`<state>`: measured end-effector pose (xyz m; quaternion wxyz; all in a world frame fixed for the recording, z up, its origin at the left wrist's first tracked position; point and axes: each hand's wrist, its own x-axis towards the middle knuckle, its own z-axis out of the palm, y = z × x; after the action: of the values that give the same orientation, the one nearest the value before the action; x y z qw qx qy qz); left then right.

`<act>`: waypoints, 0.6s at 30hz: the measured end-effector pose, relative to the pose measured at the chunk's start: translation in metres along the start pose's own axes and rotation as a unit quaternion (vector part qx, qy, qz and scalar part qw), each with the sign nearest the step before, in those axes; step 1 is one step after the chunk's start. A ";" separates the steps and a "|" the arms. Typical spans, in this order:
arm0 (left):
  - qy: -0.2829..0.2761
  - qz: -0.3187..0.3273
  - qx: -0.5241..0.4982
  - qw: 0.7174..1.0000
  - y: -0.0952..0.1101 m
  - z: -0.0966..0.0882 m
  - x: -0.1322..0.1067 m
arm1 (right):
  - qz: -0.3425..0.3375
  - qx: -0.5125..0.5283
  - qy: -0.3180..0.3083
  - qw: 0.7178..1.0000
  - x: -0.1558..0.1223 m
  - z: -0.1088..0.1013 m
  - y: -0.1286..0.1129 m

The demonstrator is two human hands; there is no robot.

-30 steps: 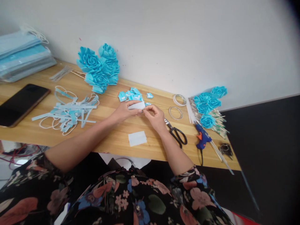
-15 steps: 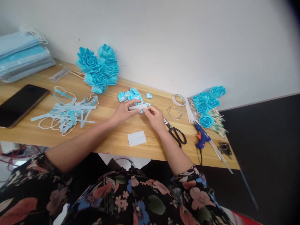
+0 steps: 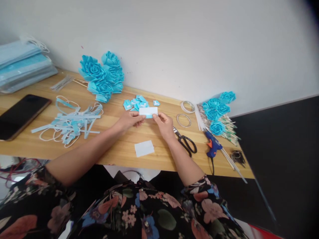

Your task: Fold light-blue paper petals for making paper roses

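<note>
Between my two hands is a small rectangular piece of mask fabric (image 3: 148, 111), white on its upper part with a light blue strip along the lower edge. My left hand (image 3: 132, 120) pinches its lower left corner between thumb and fingers. At the lower right corner, my right hand (image 3: 163, 123) grips it the same way. Just beyond lies a little pile of folded blue petals (image 3: 136, 102), with one folded petal (image 3: 156, 103) apart on the right. A pale rectangular piece (image 3: 144, 148) lies flat on the table nearer to me.
Black-handled scissors (image 3: 185, 141) lie right of my right forearm, then a blue glue gun (image 3: 212, 144). Rings of tape (image 3: 183, 120) sit behind. Blue fabric roses (image 3: 102, 76) stand back left; cut straps (image 3: 71, 122), a phone (image 3: 23, 114) and stacked masks (image 3: 23, 66) are left.
My left hand has shifted from the piece's upper left to its lower left corner. The piece now faces me more, showing a taller white part above the blue strip.
</note>
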<state>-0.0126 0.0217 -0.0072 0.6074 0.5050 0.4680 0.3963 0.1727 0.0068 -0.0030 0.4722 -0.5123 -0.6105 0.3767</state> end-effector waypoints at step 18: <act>-0.009 0.024 0.007 1.000 -0.001 -0.003 0.001 | 0.007 -0.019 0.011 1.000 0.000 0.001 -0.002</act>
<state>-0.0149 0.0227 -0.0087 0.5978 0.5242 0.4532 0.4032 0.1713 0.0062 -0.0016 0.4668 -0.5291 -0.6088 0.3626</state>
